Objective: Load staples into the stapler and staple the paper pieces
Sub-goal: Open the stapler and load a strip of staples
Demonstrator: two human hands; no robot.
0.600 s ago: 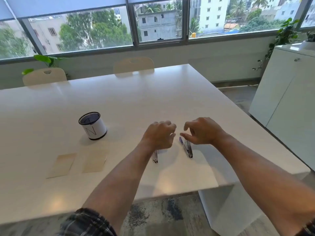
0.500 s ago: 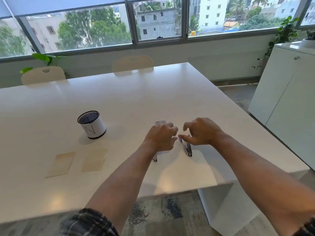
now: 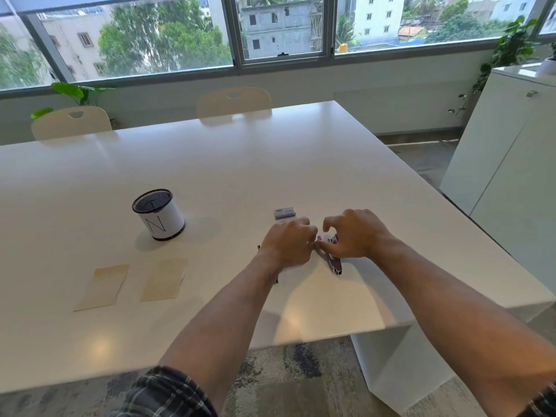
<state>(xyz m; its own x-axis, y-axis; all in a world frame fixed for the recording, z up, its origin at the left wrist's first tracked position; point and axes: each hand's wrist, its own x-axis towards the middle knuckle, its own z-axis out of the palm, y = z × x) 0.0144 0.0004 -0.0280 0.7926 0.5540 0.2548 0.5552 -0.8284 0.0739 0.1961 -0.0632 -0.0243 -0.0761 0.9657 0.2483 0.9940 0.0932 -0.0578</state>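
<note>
Head view: stapler (image 3: 333, 262) opened on tabletop (image 3: 270, 164), under both hands. Left hand (image 3: 287, 246) fingers curled over one half; right hand (image 3: 352, 236) pinching other. Staple box (image 3: 284, 212) newly uncovered beyond knuckles; loading underway. Paper pieces (image 3: 135, 284) untouched, well left.

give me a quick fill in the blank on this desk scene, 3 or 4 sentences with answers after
1. The pen cup bears the black letter ____.
2. The number of tan paper pieces lying flat on the table is ____.
3. The small staple box lies on the ____ side of the left hand, toward the window.
4. The right hand holds the ____, opened out on the table.

Missing words: N; two; far; stapler
</note>
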